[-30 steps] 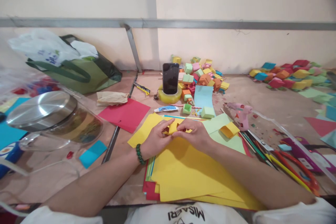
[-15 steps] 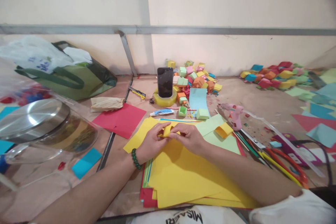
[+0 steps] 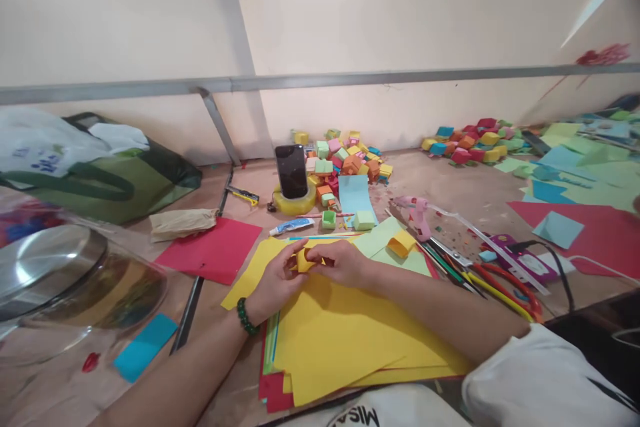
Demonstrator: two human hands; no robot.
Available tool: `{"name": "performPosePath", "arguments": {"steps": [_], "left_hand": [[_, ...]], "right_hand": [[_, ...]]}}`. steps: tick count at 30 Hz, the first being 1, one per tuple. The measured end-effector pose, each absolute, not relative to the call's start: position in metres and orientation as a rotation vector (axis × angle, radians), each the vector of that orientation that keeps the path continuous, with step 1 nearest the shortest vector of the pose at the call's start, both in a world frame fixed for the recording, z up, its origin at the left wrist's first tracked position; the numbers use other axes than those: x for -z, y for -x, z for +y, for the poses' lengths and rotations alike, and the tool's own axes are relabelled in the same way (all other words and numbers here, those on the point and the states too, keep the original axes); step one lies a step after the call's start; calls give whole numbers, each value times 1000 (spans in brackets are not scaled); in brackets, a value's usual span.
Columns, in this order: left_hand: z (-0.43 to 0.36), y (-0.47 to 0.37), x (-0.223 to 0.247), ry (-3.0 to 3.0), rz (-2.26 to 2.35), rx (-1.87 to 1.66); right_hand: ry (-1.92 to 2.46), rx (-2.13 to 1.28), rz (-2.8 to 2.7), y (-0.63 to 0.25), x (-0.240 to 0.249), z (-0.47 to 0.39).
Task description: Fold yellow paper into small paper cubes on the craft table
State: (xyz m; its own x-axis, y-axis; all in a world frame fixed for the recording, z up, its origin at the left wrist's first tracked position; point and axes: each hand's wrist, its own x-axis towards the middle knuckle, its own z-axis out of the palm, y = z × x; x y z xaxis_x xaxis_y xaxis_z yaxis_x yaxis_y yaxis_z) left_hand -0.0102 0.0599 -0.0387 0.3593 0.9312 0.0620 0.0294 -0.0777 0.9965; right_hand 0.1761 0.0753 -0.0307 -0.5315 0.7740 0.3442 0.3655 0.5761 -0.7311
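Between my two hands is a small folded yellow paper box (image 3: 303,260), gripped from both sides. My left hand (image 3: 277,280), with a green bead bracelet at the wrist, pinches its left side. The fingers of my right hand (image 3: 340,261) press on its right side and partly cover it. Both hands are over a stack of yellow paper sheets (image 3: 350,333), with red, green and blue edges showing below. Another yellow paper piece (image 3: 401,244), folded and open-ended, rests on light green paper (image 3: 383,240) to the right.
Behind the hands stand a phone (image 3: 291,170) in a yellow tape roll (image 3: 295,201) and a heap of paper boxes (image 3: 350,163). A pink glue gun (image 3: 419,213) and orange scissors (image 3: 515,287) lie right. At left are a glass jar (image 3: 125,287) and a green bag (image 3: 105,183).
The camera view has tilted up and turned to the right, so the scene sits further left. Both hands still hold the yellow paper box, with slight finger shifts.
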Motion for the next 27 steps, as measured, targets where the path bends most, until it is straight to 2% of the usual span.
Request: {"name": "performPosePath", "arguments": {"steps": [15,27], "left_hand": [[60,5,52,-1875,1006,-1017],[67,7,45,-1922,936,-1040]], "right_hand": [[805,-633,-2158,-174,42,69],[813,-693,-2360,-170,-1,71]]}}
